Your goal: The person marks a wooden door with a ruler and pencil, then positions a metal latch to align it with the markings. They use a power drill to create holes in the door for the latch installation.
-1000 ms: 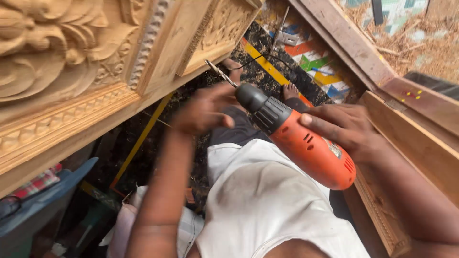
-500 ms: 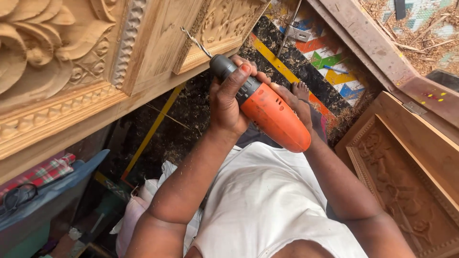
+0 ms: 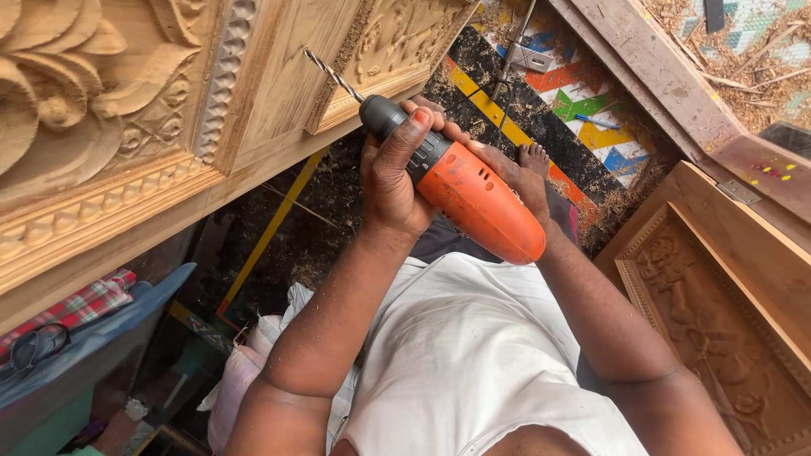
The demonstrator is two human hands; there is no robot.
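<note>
An orange drill [image 3: 477,198] is held in front of the body, its long axis running from lower right, near the white shirt [image 3: 473,363], up and to the left toward a carved wooden panel [image 3: 127,127]. The drill bit [image 3: 331,74] sticks out of the black front end and is seen against a plain flat strip of the panel, between a beaded moulding on the left and a carved border on the right; whether the tip touches the wood cannot be told. The left hand [image 3: 393,173] is closed around the front of the drill just behind the black front end, with the thumb laid along the top. The right hand [image 3: 515,173] lies on the far right side of the body of the drill and is mostly hidden by it; only some fingers show, curled against the casing, so its grip cannot be fully judged. The left hand is the nearer of the two to the bit and the panel. A second carved panel [image 3: 718,312] lies well apart at the lower right, and a patterned mat [image 3: 574,101] strewn with wood shavings lies on the far side.
</note>
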